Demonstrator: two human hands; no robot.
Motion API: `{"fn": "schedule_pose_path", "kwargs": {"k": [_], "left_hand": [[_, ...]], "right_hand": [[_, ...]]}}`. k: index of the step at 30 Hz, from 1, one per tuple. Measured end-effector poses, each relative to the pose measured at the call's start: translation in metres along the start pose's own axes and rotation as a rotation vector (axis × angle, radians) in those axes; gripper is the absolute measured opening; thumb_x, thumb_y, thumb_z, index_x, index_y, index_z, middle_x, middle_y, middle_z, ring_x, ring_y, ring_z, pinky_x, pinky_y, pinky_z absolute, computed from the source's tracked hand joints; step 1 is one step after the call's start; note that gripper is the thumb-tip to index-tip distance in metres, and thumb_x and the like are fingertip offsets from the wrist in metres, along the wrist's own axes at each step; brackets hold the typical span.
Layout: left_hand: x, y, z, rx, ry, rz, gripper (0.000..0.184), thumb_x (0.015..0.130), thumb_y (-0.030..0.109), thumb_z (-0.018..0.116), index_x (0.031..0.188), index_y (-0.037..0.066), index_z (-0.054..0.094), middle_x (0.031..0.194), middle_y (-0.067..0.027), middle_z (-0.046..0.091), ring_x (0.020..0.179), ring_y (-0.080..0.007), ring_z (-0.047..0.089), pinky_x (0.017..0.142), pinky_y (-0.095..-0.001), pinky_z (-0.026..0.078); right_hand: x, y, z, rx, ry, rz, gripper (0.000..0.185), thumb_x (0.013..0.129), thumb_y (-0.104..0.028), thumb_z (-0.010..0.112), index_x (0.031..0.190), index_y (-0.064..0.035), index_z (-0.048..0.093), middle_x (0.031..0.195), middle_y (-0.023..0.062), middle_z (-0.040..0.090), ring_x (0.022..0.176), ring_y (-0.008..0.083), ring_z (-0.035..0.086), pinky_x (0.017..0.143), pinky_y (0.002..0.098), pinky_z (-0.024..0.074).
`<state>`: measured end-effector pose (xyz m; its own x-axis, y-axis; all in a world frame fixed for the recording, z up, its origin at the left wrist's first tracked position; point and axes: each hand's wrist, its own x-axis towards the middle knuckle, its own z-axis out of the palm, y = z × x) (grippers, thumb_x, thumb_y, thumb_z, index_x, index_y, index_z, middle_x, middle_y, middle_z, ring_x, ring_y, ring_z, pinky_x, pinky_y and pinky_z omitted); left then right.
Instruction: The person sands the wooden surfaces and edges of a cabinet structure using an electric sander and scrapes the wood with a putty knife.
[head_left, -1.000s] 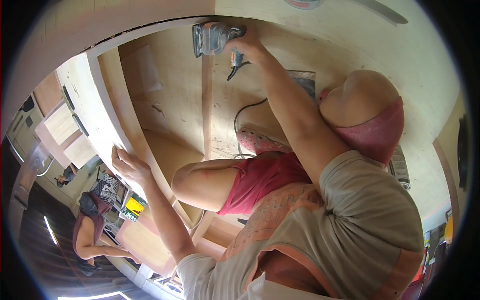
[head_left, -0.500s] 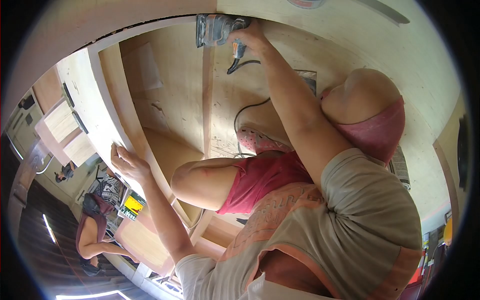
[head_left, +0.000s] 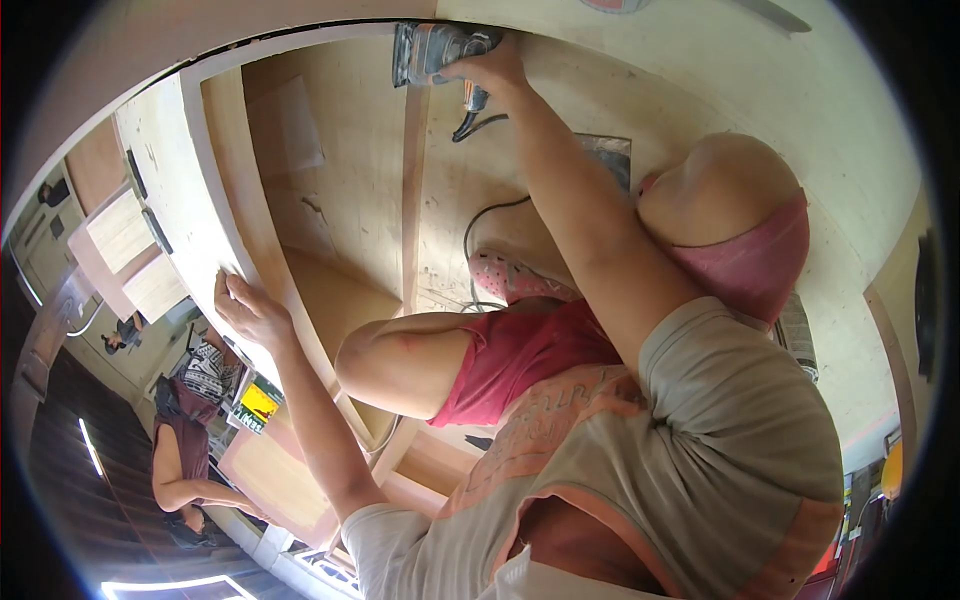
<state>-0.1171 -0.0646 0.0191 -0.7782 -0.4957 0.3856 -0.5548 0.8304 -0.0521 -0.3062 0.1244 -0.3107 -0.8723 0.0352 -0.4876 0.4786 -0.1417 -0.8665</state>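
An electric sander (head_left: 435,55), grey and black with orange parts, is held in my right hand (head_left: 490,68). Its flat pad faces left, close to the curved edge of the wooden frame (head_left: 300,48) at the top. A black cord (head_left: 468,235) trails down from it. My left hand (head_left: 255,312) rests on the long pale panel (head_left: 180,200) at the left, with its fingers loosely bent and nothing seen in them. The fingertips lie near the panel's inner edge.
Open wooden compartments (head_left: 325,150) lie between my hands. My bent knee (head_left: 400,365) and a pink perforated shoe (head_left: 515,278) are below the sander. Another person (head_left: 185,440) bends over a board (head_left: 280,475) at lower left. A metal strip (head_left: 775,14) lies at top right.
The sander and my right hand have moved slightly up along the frame edge. My left hand appears a little higher and further left. The other person's position has shifted slightly.
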Motion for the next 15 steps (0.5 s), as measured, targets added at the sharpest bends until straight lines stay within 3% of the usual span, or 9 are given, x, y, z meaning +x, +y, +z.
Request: {"fn": "schedule_pose_path", "kwargs": {"k": [2, 5, 9, 15], "left_hand": [[0.002, -0.001, 0.001, 0.031, -0.005, -0.032, 0.059, 0.096, 0.048, 0.039, 0.114, -0.006, 0.056, 0.111, -0.0247, 0.057, 0.105, -0.0374, 0.052, 0.091, -0.0427, 0.042], [0.002, -0.007, 0.003, 0.034, 0.013, 0.013, 0.061, 0.096, 0.049, 0.038, 0.114, -0.007, 0.056, 0.111, -0.0250, 0.057, 0.104, -0.0378, 0.053, 0.090, -0.0430, 0.042], [0.002, -0.004, 0.001, 0.035, -0.008, 0.003, 0.061, 0.096, 0.049, 0.038, 0.114, -0.007, 0.056, 0.110, -0.0253, 0.057, 0.103, -0.0379, 0.053, 0.090, -0.0431, 0.042], [0.000, -0.001, 0.000, 0.005, -0.018, -0.040, 0.063, 0.096, 0.051, 0.038, 0.115, -0.006, 0.055, 0.113, -0.0246, 0.055, 0.105, -0.0366, 0.052, 0.090, -0.0424, 0.042]], "right_hand": [[0.000, 0.005, -0.003, -0.094, -0.190, 0.195, 0.096, 0.038, -0.020, 0.091, 0.117, 0.0048, 0.042, 0.108, 0.0185, 0.060, 0.100, 0.0287, 0.060, 0.087, 0.0344, 0.0491], [-0.041, -0.015, -0.016, -0.084, -0.321, 0.256, 0.094, 0.038, -0.020, 0.090, 0.116, 0.0033, 0.044, 0.109, 0.0179, 0.060, 0.101, 0.0298, 0.059, 0.087, 0.0338, 0.0492], [-0.080, 0.012, -0.009, -0.131, -0.312, 0.241, 0.087, 0.041, -0.014, 0.086, 0.117, 0.0037, 0.047, 0.104, 0.0161, 0.058, 0.096, 0.0262, 0.059, 0.082, 0.0345, 0.0499], [-0.078, -0.005, -0.010, -0.073, -0.303, 0.279, 0.086, 0.043, -0.010, 0.082, 0.119, 0.0017, 0.043, 0.103, 0.0147, 0.056, 0.094, 0.0264, 0.057, 0.079, 0.0349, 0.0503]]}}
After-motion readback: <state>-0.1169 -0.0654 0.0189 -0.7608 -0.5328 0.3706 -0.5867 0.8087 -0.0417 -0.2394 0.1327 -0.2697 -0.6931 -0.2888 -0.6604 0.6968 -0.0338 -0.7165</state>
